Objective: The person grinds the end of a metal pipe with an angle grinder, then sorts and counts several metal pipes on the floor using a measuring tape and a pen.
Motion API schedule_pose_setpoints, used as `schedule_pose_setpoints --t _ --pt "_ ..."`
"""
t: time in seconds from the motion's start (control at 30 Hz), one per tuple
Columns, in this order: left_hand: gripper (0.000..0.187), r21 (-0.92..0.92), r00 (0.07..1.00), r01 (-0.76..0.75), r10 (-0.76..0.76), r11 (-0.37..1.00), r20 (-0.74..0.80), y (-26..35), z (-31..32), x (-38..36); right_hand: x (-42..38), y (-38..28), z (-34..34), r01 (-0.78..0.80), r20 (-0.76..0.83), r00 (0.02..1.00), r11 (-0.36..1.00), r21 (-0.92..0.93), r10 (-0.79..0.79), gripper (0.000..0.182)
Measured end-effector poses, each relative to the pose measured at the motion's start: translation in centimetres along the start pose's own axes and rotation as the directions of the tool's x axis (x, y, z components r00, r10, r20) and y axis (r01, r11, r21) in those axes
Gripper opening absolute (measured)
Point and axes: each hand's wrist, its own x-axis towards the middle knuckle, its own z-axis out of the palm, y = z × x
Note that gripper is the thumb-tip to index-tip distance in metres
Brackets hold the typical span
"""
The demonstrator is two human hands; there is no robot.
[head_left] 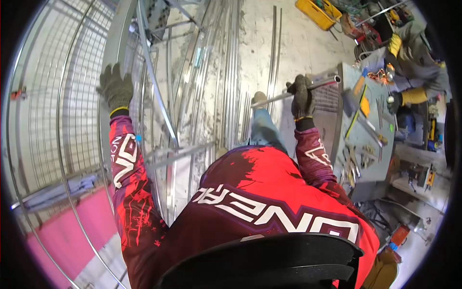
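My left hand, in a dark grey work glove, lies with its fingers spread against a wide grey metal beam. My right hand, gloved too, is wrapped round a metal tube. The tube is held nearly level, and its open end points right. Its other end reaches left past my leg. Between my hands, several long metal bars lie lengthwise on the pale floor. A slanted metal bar of a frame stands just right of my left hand.
Wire mesh panels fill the left side. To the right is a grey worktable with tools on it. Beyond it, another person's yellow-cuffed gloved hand is near the table edge. A yellow crate sits at the back.
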Motion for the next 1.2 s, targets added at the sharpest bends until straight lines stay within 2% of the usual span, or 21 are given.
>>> schedule_pose_setpoints --t 0.03,0.07,0.1,0.23,0.3,0.5,0.63,0.7,0.73,0.77,0.83,0.87,0.9,0.93,0.97,1.03,1.07,1.1,1.13,1.17,1.2 --pt "0.065 0.023 0.981 0.115 -0.117 0.993 0.157 -1.4 3.4 2.2 2.2 0.1 0.8 -0.001 -0.034 0.999 1.0 -0.018 0.0 0.028" --pt "0.078 0.059 0.922 0.229 -0.236 0.972 0.308 -2.4 6.6 3.5 5.6 2.2 0.5 -0.119 -0.057 0.991 0.993 0.012 0.12 0.028" --pt "0.088 0.221 0.825 0.326 -0.39 0.919 0.408 -1.6 6.9 4.1 7.7 1.2 1.7 -0.154 -0.08 0.985 0.988 -0.006 0.153 0.029" --pt "0.099 0.311 0.675 0.571 -0.65 0.759 0.348 -1.3 7.9 5.8 22.9 6.8 3.0 -0.314 -0.05 0.945 0.939 0.141 0.324 0.026" --pt "0.105 0.3 0.614 0.632 -0.698 0.715 0.368 -0.5 6.8 6.5 28.5 5.4 4.6 -0.287 -0.031 0.957 0.957 0.032 0.288 0.033" --pt "0.11 0.483 0.119 0.831 -0.937 0.275 0.328 2.7 5.6 10.3 45.0 3.4 5.5 -0.238 0.074 0.967 0.968 -0.073 0.243 0.032" --pt "0.106 0.604 -0.164 0.796 -0.948 0.037 0.274 -2.0 12.0 9.0 55.2 4.4 5.3 -0.164 0.053 0.984 0.983 -0.078 0.169 0.034" --pt "0.102 0.641 -0.103 0.768 -0.984 0.015 0.146 -3.7 15.6 7.6 60.7 5.9 4.4 -0.161 0.015 0.986 0.981 -0.105 0.163 0.034" --pt "0.102 0.639 -0.105 0.769 -0.983 0.014 0.148 -2.2 16.7 7.9 63.7 6.9 3.9 -0.151 -0.014 0.988 0.982 -0.109 0.151 0.034" --pt "0.097 0.417 -0.175 0.899 -0.983 -0.134 0.06 -0.4 17.7 8.4 66.7 7.7 3.5 -0.142 -0.041 0.99 0.983 -0.116 0.138 0.034" --pt "0.092 0.166 -0.277 0.947 -0.961 -0.274 -0.008 4.1 20.5 11.1 72.8 9.6 2.8 -0.187 -0.157 0.974 0.974 -0.129 0.166 0.032" --pt "0.068 0.312 0.082 0.932 -0.945 0.186 0.316 7.2 23.1 12.3 75.7 9.2 3.4 -0.222 -0.212 0.961 0.954 -0.199 0.18 0.032" --pt "0.045 0.279 0.34 0.733 -0.69 0.62 0.639 10.9 26.1 13.7 78.6 8.8 3.8 -0.263 -0.267 0.945 0.928 -0.265 0.191 0.032" --pt "0.028 0.079 0.428 0.402 -0.263 0.912 0.865 14.5 29.1 15.7 81.0 7.3 4.7 -0.219 -0.245 0.96 0.904 -0.367 0.133 0.033" --pt "0.022 -0.056 0.489 0.315 -0.112 0.947 0.865 20.8 33.4 18.0 83.0 5.7 5.8 -0.185 -0.226 0.97 0.868 -0.46 0.087 0.034" --pt "0.011 -0.412 0.69 0.157 0.199 0.897 0.695 36.7 41.5 25.8 88.3 6.1 6.0 -0.161 -0.206 0.975 0.902 -0.401 0.082 0.032" --pt "0.01 -0.597 0.802 0.001 0.355 0.802 0.479 45.2 44.4 30.5 90.6 6.1 6.7 -0.183 -0.219 0.969 0.928 -0.326 0.114 0.03" --pt "0.013 -0.694 0.907 -0.217 0.405 0.687 0.118 53.0 48.2 34.8 92.8 6.0 7.4 -0.2 -0.225 0.964 0.946 -0.254 0.143 0.028" --pt "0.015 -0.783 0.764 -0.348 0.64 0.516 0.083 60.1 39.6 43.8 94.9 5.9 8.1 -0.204 -0.223 0.964 0.943 -0.264 0.146 0.028" --pt "0.017 -0.867 0.745 0.273 0.479 0.417 0.464 66.5 34.0 49.9 97.1 5.9 9.0 -0.168 -0.172 0.977 0.947 -0.274 0.124 0.027" --pt "0.02 -0.923 0.772 0.271 0.511 0.273 0.378 71.2 30.2 54.5 99.7 5.9 10.0 -0.124 -0.115 0.989 0.952 -0.28 0.096 0.026"
